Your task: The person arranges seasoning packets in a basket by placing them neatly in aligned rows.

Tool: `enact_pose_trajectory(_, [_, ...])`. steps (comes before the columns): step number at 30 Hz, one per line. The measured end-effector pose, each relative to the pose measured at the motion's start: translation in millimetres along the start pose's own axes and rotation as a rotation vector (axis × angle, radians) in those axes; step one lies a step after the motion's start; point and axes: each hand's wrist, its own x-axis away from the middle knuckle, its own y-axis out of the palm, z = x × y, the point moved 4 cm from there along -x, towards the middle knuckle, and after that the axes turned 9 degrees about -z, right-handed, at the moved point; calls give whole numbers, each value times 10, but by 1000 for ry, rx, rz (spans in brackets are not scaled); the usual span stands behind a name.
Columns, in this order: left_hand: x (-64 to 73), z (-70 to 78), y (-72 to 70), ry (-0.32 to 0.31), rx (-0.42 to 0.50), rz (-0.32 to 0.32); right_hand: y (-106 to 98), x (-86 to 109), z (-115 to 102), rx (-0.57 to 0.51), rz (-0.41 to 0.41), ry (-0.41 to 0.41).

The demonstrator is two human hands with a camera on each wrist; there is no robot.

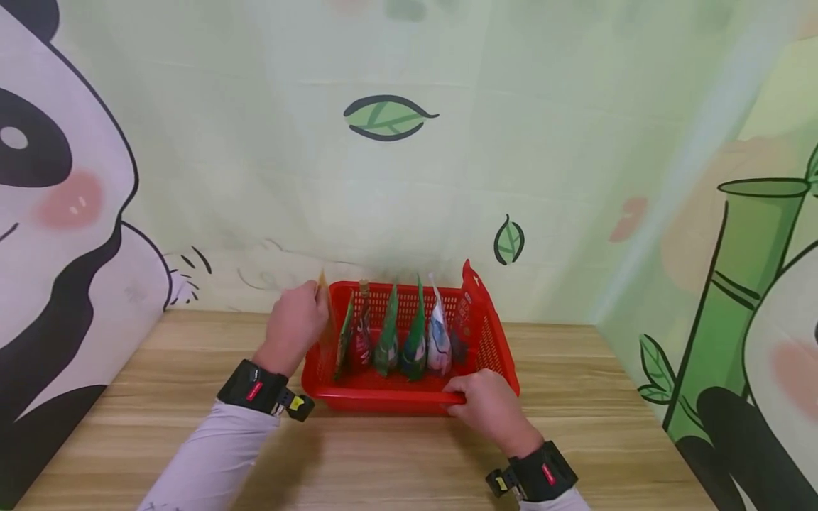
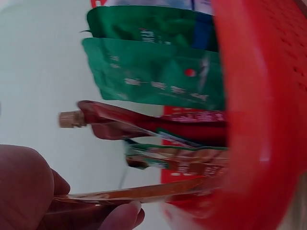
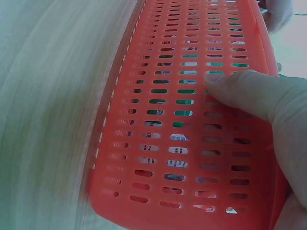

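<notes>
A red slotted plastic basket (image 1: 383, 403) sits on the table, several flat packets standing upright in a row inside it. At its left end my left hand (image 1: 295, 328) pinches the top of a thin orange-brown packet (image 2: 144, 192), its lower part down inside the basket. Beside that stand a green-and-brown packet (image 2: 187, 158) and a dark red pouch (image 2: 115, 120) with a tan cap. Further right come two green pouches (image 1: 388, 341), a white one (image 1: 439, 341) and a tall red packet (image 1: 469, 312). My right hand (image 1: 491, 406) grips the basket's front rim, thumb on the outer wall.
The wood-grain table (image 1: 575, 397) reaches back to a pale green cloth backdrop (image 1: 447, 177) printed with pandas, leaves and bamboo. The basket stands close to this backdrop.
</notes>
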Motion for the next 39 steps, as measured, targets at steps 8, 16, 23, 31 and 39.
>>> enact_pose_trajectory(8, [-48,-91,109,-5,16,-39,-1,2,-12,-5,-9,10])
enact_pose_trajectory(16, [-44,-130,157,-32,5,-80,-14,6,-23,-8,-12,18])
enact_pose_trajectory(23, [-40,-151,200,0,-9,-55,-28,7,-31,-10,-16,20])
enact_pose_trajectory(31, [-69,-86,200,23,-2,-61,-37,7,-35,1,-6,7])
enact_pose_trajectory(39, [-113,-43,231,11,-8,-85,-38,8,-27,-5,-13,9])
